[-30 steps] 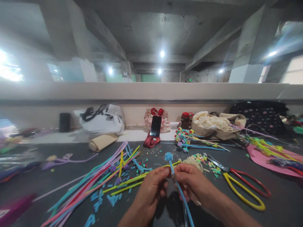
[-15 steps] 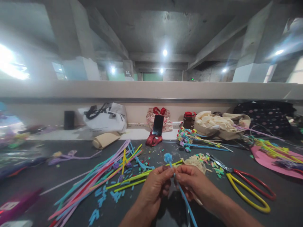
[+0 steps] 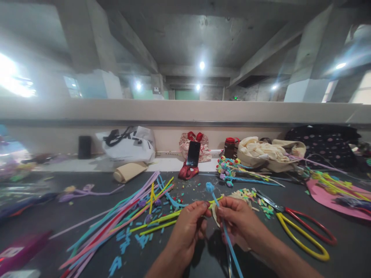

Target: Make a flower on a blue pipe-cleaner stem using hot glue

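Observation:
In my right hand (image 3: 236, 214) is a blue pipe cleaner (image 3: 227, 235), pinched between thumb and forefinger. Its upper end is a small curled blue head (image 3: 210, 187), and the stem slants down toward the lower edge. My left hand (image 3: 189, 222) is just left of the stem, apart from it, thumb and forefinger pressed together; anything between them is too small to make out. A cream strip (image 3: 215, 215) shows beside my right fingertips. Below that hand a thin metal tool (image 3: 230, 264) is partly hidden, and I cannot tell whether it is held.
Long coloured pipe cleaners (image 3: 116, 220) and blue clippings (image 3: 124, 241) lie on the left. Scissors (image 3: 279, 208) with red and yellow handles rest on the right. Behind are finished-looking small flowers (image 3: 227, 170), a phone (image 3: 193, 153), a bottle (image 3: 230, 147) and a cloth bag (image 3: 263, 152).
My left fingers have come off the blue stem and sit slightly apart. The blue head has shifted a little to the right and up, with my right hand keeping hold.

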Demonstrator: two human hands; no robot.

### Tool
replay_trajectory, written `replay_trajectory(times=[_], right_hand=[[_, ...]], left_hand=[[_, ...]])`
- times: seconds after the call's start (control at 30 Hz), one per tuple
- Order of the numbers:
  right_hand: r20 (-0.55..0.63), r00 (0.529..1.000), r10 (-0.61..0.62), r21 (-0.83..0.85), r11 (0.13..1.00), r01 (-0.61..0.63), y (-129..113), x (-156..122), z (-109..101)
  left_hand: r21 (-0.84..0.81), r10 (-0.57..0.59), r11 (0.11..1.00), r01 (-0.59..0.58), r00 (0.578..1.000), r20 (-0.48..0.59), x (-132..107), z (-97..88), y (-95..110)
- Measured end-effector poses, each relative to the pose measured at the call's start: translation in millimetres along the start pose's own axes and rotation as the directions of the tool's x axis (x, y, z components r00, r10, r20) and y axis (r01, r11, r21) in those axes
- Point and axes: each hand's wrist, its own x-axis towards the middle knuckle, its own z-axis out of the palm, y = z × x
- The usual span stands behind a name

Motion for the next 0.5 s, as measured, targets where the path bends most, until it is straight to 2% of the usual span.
replay_trajectory(times=[0.2,0.33,0.5], right_hand=[[0.045,0.997,0.06,0.11,0.992,-0.064,-3.7,-2.8,-0.6],[0.071,0.993,0.089,0.175,0.979,-0.1,-4.3,-1.7,-1.8],[0.144,0.988,0.06,0.262,0.96,-0.096,-2.7,-0.6,-4.1]], left_hand=[[0.027,0.01,1.0,-0.012,0.998,0.062,1.6,-2.3,-4.2],[0.048,-0.023,0.999,0.02,0.998,0.056,3.0,-4.5,-5.4],[0.032,0.019,0.999,-0.021,0.999,0.049,1.3,-4.5,-5.6]])
